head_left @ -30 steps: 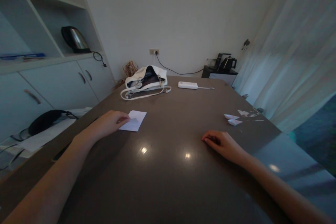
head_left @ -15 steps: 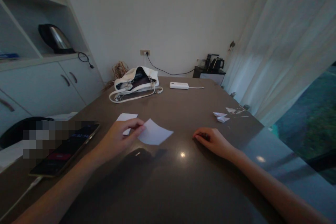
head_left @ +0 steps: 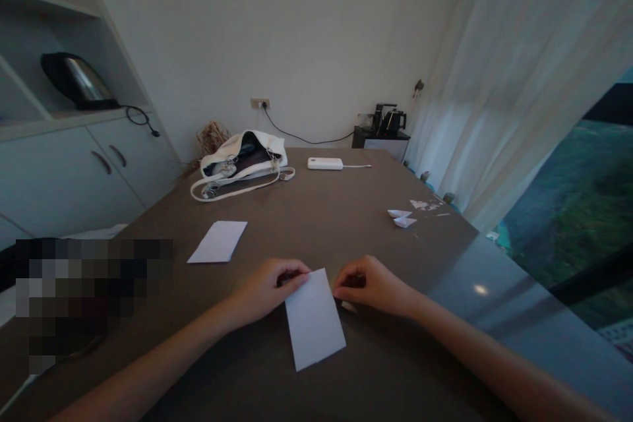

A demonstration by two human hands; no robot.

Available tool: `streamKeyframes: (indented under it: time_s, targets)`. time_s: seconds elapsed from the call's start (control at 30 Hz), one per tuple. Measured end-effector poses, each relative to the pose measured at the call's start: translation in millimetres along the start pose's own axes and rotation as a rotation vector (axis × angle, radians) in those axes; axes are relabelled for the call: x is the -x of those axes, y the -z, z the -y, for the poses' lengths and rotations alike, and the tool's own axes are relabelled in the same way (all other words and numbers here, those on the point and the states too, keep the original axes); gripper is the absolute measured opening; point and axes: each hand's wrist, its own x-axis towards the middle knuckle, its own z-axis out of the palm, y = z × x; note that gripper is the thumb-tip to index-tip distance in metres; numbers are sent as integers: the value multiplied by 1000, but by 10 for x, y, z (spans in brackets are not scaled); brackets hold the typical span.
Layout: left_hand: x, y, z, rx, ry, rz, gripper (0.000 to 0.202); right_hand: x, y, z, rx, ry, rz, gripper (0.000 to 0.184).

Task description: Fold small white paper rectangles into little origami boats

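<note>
Paper sheet (head_left: pixel 315 324) pinched in the left hand (head_left: pixel 271 289) over a brown counter (head_left: pixel 326 224)

The paper sheet was plain white and matte, a neat upright rectangle with straight sides and crisp corners, turned slightly so that its top leaned to the left. Its lower edge ran at a slant, with a slight step near the middle. It was in front of the person, at the near part of the counter, mostly between the two hands; whether its bottom edge touched the surface could not be told.

The left hand gripped it by the upper left corner, thumb on the face, with the other fingers curled. The right hand (head_left: pixel 378 285) was just beside the right edge, fingers bent in toward the thumb; the view did not settle whether it touched the paper or pinched anything.

Farther off to the left lay a flat pile of white paper (head_left: pixel 217 242). Toward the right side sat small folded paper pieces (head_left: pixel 405 222), pointed and white, with torn paper scraps (head_left: pixel 420 205) just beyond them. At the far end rested a white bag (head_left: pixel 271 143).
</note>
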Motion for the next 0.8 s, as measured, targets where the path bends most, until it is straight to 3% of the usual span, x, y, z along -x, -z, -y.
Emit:
streamKeyframes:
  time_s: [0.23, 0.37, 0.57, 0.8]
  targets:
    - [-231, -3, -75, -36, -57, 26, 25, -8, 30, -8, 4, -25, -97, 18]
    - [-360, -49, -52, -54, -59, -39, 24, -2, 74, -47, 128, -54, -204, 12]
    - [-320, -87, 152, -82, -30, -83, 29, -1, 122, -102, 274, -95, -327, 7]
    - [-261, -129, 171, -128, -64, -120, 15, 12, 133, -114, 289, -46, -319, 8]
